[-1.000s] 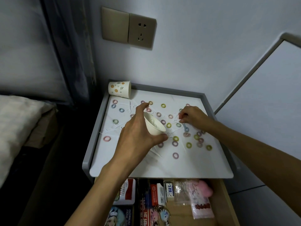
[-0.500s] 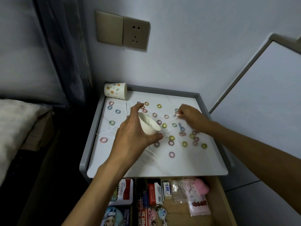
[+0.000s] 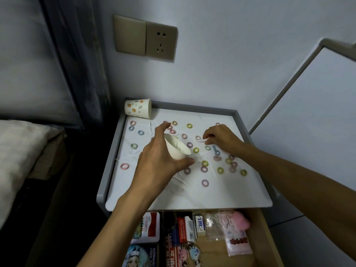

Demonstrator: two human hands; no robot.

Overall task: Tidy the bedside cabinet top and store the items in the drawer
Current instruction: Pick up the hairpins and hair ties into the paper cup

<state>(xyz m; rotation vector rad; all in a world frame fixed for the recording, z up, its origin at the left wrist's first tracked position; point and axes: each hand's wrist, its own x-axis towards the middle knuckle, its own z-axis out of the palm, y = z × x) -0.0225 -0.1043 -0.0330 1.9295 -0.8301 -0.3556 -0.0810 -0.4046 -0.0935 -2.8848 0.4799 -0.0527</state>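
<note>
My left hand [image 3: 158, 160] grips a plain white paper cup [image 3: 176, 148], tilted with its mouth toward the right, above the white cabinet top [image 3: 173, 195]. My right hand [image 3: 221, 139] pinches a few thin white sticks [image 3: 204, 140] just above the surface, to the right of the cup. Several small coloured rings [image 3: 205, 183] and more white sticks lie scattered over the top. A second paper cup [image 3: 137, 108] with orange and green print lies on its side at the back left corner. Below the top, the drawer [image 3: 264, 237] stands open.
The drawer holds small boxes [image 3: 151, 226], a pink packet [image 3: 237, 236], keychains and cards. A grey raised rim [image 3: 109, 166] borders the cabinet top. A wall socket [image 3: 160, 42] sits above, a bed [image 3: 21, 151] to the left, a white panel [image 3: 312, 116] to the right.
My right hand has lifted slightly with white sticks pinched in its fingertips. My left hand keeps holding the tilted cup in about the same place.
</note>
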